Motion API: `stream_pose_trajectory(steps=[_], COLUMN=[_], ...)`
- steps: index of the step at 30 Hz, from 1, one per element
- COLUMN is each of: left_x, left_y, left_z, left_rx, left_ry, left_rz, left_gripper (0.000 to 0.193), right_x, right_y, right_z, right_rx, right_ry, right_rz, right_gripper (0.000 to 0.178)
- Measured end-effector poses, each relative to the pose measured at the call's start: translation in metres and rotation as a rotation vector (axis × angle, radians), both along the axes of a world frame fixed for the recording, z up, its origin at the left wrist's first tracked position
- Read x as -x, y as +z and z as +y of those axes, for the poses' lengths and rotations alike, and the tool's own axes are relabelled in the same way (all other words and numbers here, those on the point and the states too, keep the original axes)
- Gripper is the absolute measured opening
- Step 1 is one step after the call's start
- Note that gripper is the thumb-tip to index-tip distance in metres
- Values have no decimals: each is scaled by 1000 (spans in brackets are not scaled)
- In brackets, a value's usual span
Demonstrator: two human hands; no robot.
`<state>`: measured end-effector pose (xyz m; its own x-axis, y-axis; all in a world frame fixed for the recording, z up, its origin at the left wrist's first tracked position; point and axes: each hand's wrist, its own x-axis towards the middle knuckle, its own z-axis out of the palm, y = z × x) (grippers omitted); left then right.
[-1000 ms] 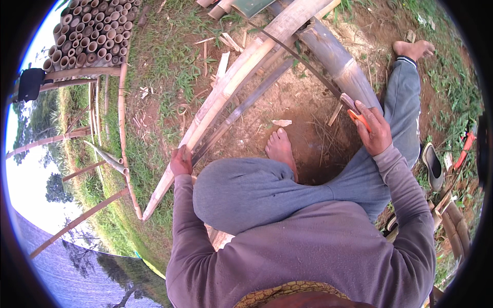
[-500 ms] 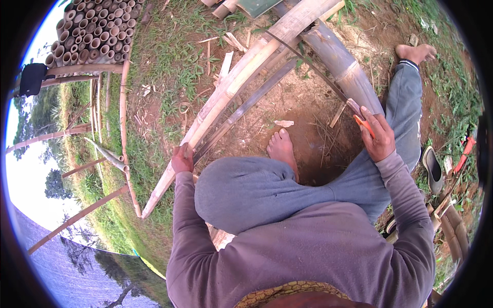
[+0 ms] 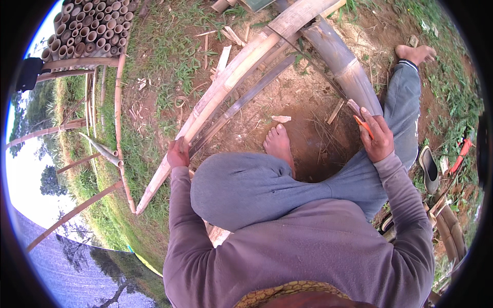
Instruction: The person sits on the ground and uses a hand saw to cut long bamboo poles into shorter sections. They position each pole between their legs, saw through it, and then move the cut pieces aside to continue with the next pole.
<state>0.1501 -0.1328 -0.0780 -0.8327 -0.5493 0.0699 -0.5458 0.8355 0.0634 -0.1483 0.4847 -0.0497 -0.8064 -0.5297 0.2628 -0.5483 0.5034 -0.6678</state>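
Observation:
A long pale bamboo pole (image 3: pixel 226 84) slants from the near left to the far middle, its upper part across a thick grey bamboo pole (image 3: pixel 344 64). My left hand (image 3: pixel 178 152) is closed around its lower part, beside my bent knee. My right hand (image 3: pixel 378 134) grips the handle of a long-bladed tool (image 3: pixel 321 74) with some orange on it. The thin dark blade runs from that hand to the pale pole and lies across its upper part. Whether it is a knife or a saw I cannot tell. A narrow dark bamboo strip (image 3: pixel 251 92) lies beneath the pole.
My bare foot (image 3: pixel 278 143) rests on brown soil between the poles. Wood chips (image 3: pixel 281 119) and shavings lie about. A shoe (image 3: pixel 429 168) and a red-handled tool (image 3: pixel 462 156) are on the right. At the far left stand stacked bamboo sections (image 3: pixel 87 28) and a bamboo frame (image 3: pixel 119 97).
The view has shifted slightly. The blade's far end sits a little farther up the pale pole. Both hands keep their grips.

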Motion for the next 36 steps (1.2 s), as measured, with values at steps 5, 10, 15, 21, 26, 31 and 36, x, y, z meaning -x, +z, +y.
stream_pose_trajectory(steps=[5,10,15,21,26,31,36], left_x=[-2,-4,3,-5,0,-31,-13], left_y=[1,3,5,5,2,-7,-33], left_z=[-2,-4,-3,-1,9,28,48], left_rx=[-32,18,2,24,22,-17,-120], left_ry=[29,8,45,3,84,99,-1], left_rz=[-4,-34,-68,-30,-76,-279,-331], left_gripper=[42,44,43,41,45,54,63], right_x=[17,-5,9,-7,11,2,-35], right_y=[-3,-5,-20,-15,-11,18,61], right_z=[-37,-1,-29,1,-19,-14,15], right_rx=[-15,27,30,22,9,105,336], right_ry=[-24,-16,-19,-31,-34,-93,-234], right_rz=[-4,-5,10,-15,-25,72,-257], right_gripper=[61,60,60,61,58,49,48])
